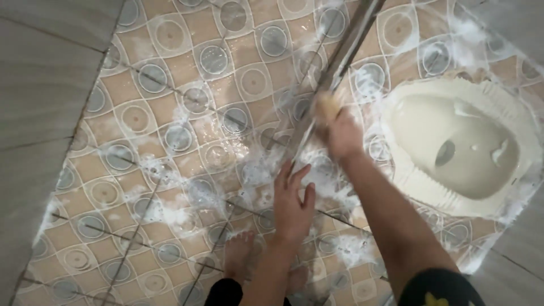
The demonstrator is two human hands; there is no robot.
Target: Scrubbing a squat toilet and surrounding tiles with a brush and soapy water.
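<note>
My right hand (341,134) is closed around a yellowish scrub pad (326,106), pressing it against a long shiny metal bar (347,51) that runs diagonally from the top of the view down to the hand. My left hand (293,203) hangs just below and left of it, fingers spread, holding nothing, close to the lower end of the bar. White soap foam (258,170) lies over the patterned beige and grey floor tiles (170,130) beneath both hands. My bare feet (238,255) stand on the wet tiles at the bottom.
A cream squat toilet pan (453,190) is set in the floor at the right, with foam around its rim. Grey tiled walls (39,85) border the floor at the left and at the right corners.
</note>
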